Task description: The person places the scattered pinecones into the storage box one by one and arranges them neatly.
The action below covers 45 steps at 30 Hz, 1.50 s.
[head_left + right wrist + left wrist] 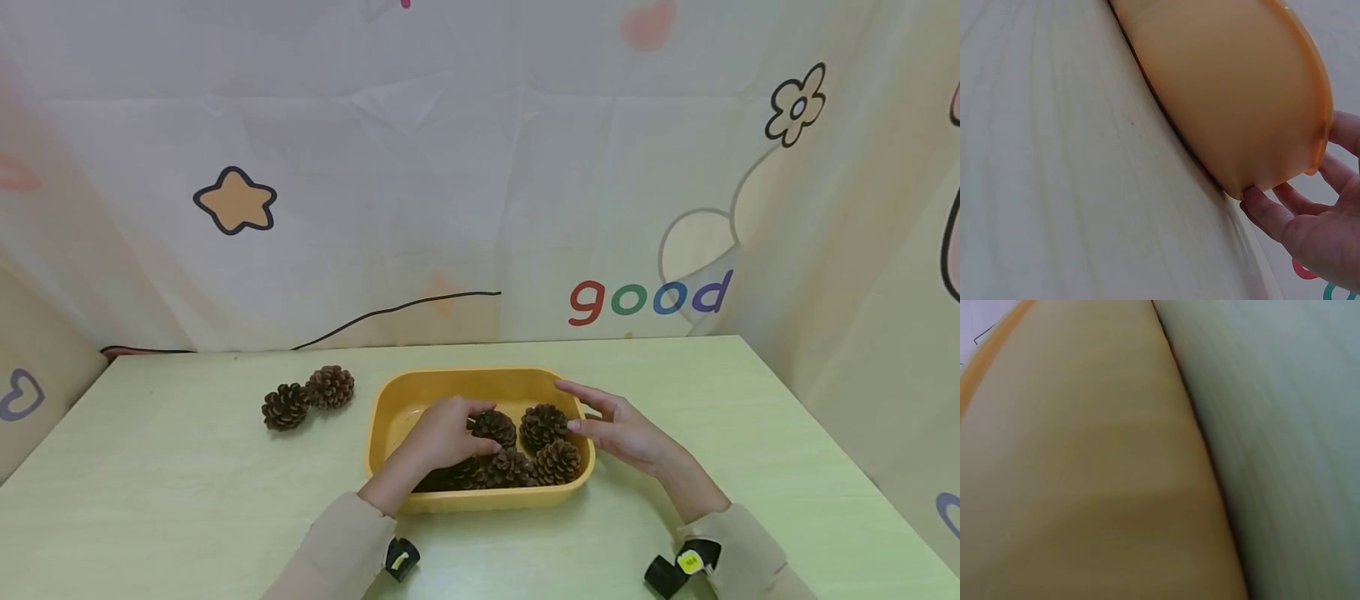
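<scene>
1. Two loose pine cones [285,407] rest on the table [187,475], left of the basin [480,500]; they look light and stiff, with brittle scales.
2. My left hand [446,433], inside the basin, curls finger and thumb around a held cone [497,427]; its rough middle should not slip.
3. More cones [543,427] crowd the basin's near and right sides, best taken by their flanks.
4. My right hand [626,433] grips the basin's right rim, probably thin, smooth plastic.

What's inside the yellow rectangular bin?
Inside the yellow rectangular bin are several brown, scaly pine cones. The left hand covers part of the interior; what lies beneath it cannot be seen.
</scene>
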Available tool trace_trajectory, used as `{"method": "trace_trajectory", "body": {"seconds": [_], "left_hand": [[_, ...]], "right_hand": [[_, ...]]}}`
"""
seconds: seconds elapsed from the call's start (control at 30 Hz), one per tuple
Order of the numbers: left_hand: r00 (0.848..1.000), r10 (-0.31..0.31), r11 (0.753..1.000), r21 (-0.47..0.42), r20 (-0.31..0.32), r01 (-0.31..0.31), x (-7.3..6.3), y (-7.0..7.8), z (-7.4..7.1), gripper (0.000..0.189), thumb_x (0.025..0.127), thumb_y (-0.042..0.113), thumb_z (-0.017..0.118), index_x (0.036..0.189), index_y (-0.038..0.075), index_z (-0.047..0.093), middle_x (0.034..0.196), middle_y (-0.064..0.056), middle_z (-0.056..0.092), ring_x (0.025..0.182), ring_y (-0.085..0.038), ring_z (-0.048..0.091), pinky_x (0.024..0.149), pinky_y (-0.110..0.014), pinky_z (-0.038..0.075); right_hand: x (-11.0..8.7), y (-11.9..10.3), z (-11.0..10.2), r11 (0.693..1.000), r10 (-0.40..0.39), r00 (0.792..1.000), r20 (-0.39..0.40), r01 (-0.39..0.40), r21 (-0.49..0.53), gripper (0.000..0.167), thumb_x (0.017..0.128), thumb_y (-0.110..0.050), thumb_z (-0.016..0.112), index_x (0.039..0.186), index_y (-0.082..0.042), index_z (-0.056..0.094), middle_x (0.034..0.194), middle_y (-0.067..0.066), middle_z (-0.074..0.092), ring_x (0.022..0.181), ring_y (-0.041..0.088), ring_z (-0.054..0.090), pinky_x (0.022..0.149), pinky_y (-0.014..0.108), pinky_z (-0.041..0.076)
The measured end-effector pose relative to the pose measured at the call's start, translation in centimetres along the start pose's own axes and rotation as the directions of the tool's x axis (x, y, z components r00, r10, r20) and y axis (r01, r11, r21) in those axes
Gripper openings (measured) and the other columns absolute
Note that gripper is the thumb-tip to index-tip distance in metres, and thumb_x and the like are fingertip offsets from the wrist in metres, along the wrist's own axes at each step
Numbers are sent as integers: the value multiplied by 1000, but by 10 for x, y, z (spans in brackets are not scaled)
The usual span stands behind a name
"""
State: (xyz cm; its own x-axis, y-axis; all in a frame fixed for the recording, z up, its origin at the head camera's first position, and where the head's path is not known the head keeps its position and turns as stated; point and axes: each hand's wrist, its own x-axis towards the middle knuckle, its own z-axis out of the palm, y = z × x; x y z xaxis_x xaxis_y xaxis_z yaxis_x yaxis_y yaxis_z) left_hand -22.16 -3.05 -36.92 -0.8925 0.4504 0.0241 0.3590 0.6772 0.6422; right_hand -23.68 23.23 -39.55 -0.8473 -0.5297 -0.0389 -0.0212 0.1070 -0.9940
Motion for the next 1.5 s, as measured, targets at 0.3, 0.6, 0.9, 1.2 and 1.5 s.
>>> {"method": "trace_trajectory", "body": {"seconds": [0.3,0.6,0.9,1.2,1.5], "left_hand": [[999,7,1000,-10,35,-7,0,0,-1,54,79,18,72,125,-1,54,124,-17,55,39,-9,23,65,-27,43],[997,14,1000,-28,70,-12,1,-2,-3,54,78,14,72,126,-2,53,126,-16,54,42,-10,36,58,-24,43],[997,27,999,-33,69,-25,1,-1,-3,52,79,13,71,125,-3,53,127,-16,53,60,-16,52,57,-24,41],[997,30,999,-43,75,-26,-1,-3,-4,54,80,14,70,127,-2,51,128,-16,52,81,-24,61,60,-27,45],[999,41,995,-89,13,-39,-11,-8,-16,52,83,18,68,129,2,51,127,-13,53,114,-30,52,90,-43,47]], "right_hand": [[0,0,-1,1000,-18,1000,15,18,-16,61,91,-12,55,143,-1,24,150,20,9,130,45,22,96,37,42],[0,-1,0,1000,2,1000,-6,-2,5,63,89,-10,56,143,-2,24,150,17,12,131,44,23,96,40,41],[0,1,-1,1000,-2,1000,-12,2,-14,63,89,-11,57,143,-2,24,151,17,12,131,44,21,97,43,39],[0,1,0,1000,0,1000,-12,0,-1,64,89,-11,57,143,-2,25,150,17,13,131,43,22,96,38,42],[1,1,-1,1000,-17,1000,2,17,-5,62,90,-11,56,142,-1,25,150,19,12,130,42,25,93,32,45]]}}
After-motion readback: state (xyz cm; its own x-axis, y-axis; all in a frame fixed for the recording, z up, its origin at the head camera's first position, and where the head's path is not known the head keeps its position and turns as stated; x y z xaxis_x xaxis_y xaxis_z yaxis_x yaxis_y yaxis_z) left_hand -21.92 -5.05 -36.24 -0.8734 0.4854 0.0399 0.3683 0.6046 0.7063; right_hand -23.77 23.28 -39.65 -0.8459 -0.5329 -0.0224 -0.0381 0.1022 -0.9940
